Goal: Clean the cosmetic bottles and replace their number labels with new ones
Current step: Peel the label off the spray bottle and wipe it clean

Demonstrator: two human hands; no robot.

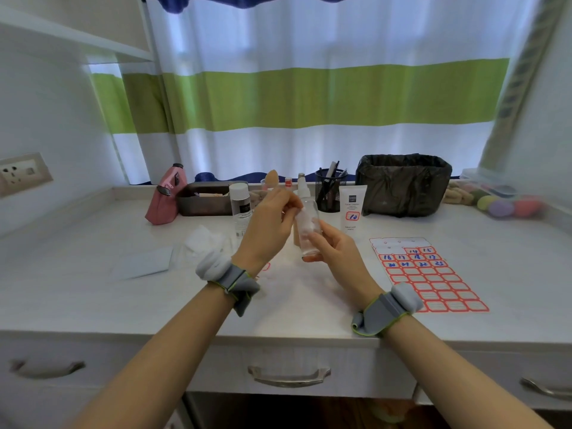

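Head view, clear spray bottle (pixel 309 226) gripped by both hands, label indistinct

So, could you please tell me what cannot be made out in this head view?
- Clear spray bottle: any label hidden by left hand and right hand.
- Tan bottle: mostly hidden behind the clear one.
- White tube: print too small to read.
- Black bin: contents hidden by its liner.

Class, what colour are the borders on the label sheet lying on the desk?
Red-orange borders on the label sheet; head view.
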